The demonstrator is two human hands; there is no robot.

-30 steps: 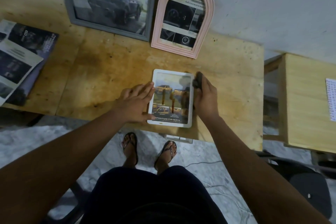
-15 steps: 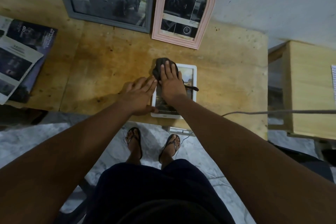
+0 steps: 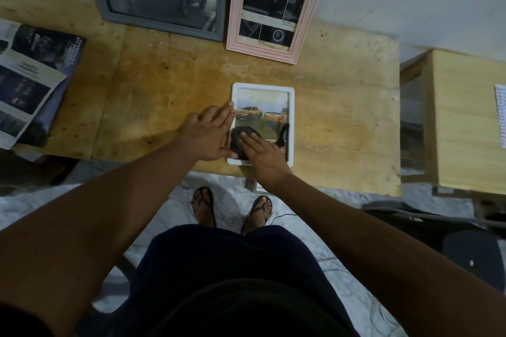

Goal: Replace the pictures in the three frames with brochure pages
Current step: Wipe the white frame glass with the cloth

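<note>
We work on the wooden desk (image 3: 164,96), which stands against the wall. Two of the three frames lean upright at its far edge. The large grey frame (image 3: 161,27) shows a dark pickup page, and just beside it on the right the pink arched frame (image 3: 235,13) shows a page of dashboard details. The stack of brochures (image 3: 30,85) lies at the left end of the desk, well apart from the hands.

The third frame, a small white frame (image 3: 291,123), lies flat and face up near the front edge of the desk. It holds a page with yellow pickups. All three frames appear loaded, so we judge the step in hand to be wiping the front of this last one.

The left hand (image 3: 209,135) lies flat, its grip spread, with the fingertips touching the left rim of the white frame. The right hand (image 3: 264,153) also has its grip spread. Its straight fingers press a dark cloth (image 3: 239,138) onto the lower left of the picture face.

To do this step well:
- Hold the rim down with the left hand so the frame cannot slide toward the desk edge.
- Wipe with light, even pressure in overlapping strokes out to the corners.
- Keep bare fingertips off the wiped surface.
- Stand the frame beside the other two once it is clean.
</note>
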